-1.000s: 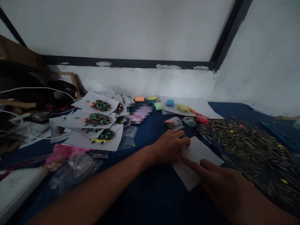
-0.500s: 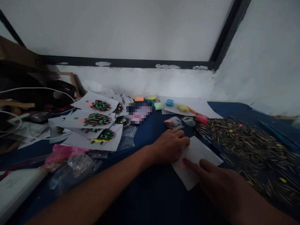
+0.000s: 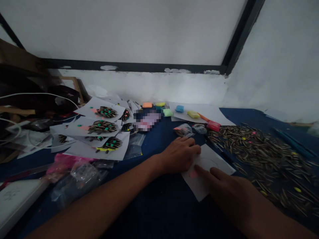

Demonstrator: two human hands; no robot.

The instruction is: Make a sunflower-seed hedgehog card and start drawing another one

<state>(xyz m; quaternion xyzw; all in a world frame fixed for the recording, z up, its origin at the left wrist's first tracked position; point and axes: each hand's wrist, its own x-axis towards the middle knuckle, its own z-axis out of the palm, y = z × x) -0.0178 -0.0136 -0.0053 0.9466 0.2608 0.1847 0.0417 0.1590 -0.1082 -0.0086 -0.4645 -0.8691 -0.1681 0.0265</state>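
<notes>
A sheet of white paper [image 3: 219,166] lies at an angle on the blue table, a faint curved line drawn on it. Near its left edge is a flat patch of salmon-pink clay [image 3: 193,174]. My left hand [image 3: 180,155] rests over the paper's upper left edge with its fingers curled in; whatever lies under them is hidden. From the right, my right hand [image 3: 224,187] reaches across the sheet, its index finger stretched out and touching the pink clay, the thumb apart. Its other fingers are hidden beneath it.
Sunflower seeds [image 3: 264,149] spread over the right side, a dark pen [image 3: 225,156] beside them. Clay packs, including a red one [image 3: 213,125] and a blue one [image 3: 179,108], lie at the back. Papers with seed-covered shapes [image 3: 103,126] and plastic bags [image 3: 86,174] are at left.
My right index finger has shifted slightly up and left at the pink clay, leaving more of it visible. My left hand stays in place on the paper.
</notes>
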